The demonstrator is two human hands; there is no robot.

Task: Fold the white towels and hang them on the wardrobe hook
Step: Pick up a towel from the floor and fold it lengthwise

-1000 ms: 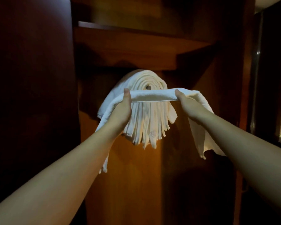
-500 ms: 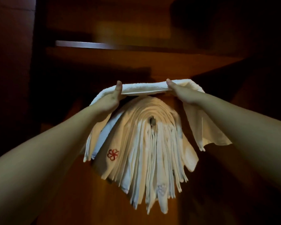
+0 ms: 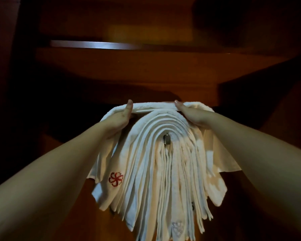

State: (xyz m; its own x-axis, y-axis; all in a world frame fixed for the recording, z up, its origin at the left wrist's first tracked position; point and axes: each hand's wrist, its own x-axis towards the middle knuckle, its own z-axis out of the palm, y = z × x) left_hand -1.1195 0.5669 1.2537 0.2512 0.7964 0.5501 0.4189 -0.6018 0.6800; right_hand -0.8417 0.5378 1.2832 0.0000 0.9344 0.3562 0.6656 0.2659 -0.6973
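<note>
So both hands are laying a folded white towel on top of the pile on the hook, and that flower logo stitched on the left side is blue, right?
Not quite. The head view shows the flower logo is red, not blue. The rest holds: the left hand and right hand hold a folded white towel atop the pile on the hook.

We saw white towels, one with a red flower-like emblem, another with a pale grey emblem; silver hook; dark reddish-brown wardrobe.

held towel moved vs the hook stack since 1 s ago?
Yes. The held towel went from in front of the hook up and over; it now lies on top of the hung stack, above the hook.
</note>
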